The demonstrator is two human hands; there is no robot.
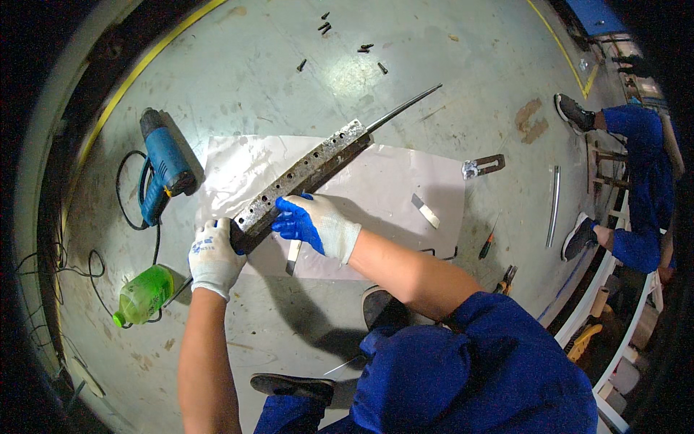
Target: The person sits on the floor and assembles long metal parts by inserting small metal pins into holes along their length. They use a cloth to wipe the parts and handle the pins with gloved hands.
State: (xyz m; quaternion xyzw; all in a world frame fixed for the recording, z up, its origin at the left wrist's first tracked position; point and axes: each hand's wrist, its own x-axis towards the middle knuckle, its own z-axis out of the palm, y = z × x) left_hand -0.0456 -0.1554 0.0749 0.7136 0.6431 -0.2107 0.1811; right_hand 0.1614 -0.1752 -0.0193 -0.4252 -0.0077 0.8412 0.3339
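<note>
A long metal block [301, 173] with a row of round holes lies slantwise before me, and a thin metal rod [405, 106] sticks out of its far right end. My left hand [216, 254], in a white glove, is wrapped round the near left end of the block. My right hand [312, 224] wears a white glove with a blue palm. Its fingers are loosely bent and apart at the block's near side, with the fingertips close against it. Whether they press on the metal is not clear. Beneath is a light sheet [434, 173] on the floor.
At left are a blue heat gun [168, 163] with its cord and a green bottle [144, 295]. Two scraper blades, one scraper blade [425, 210] at right, lie on the sheet. A slotted metal piece [483, 166], a screwdriver [489, 240] and several bolts [382, 69] lie around. Another person [640, 170] sits at right.
</note>
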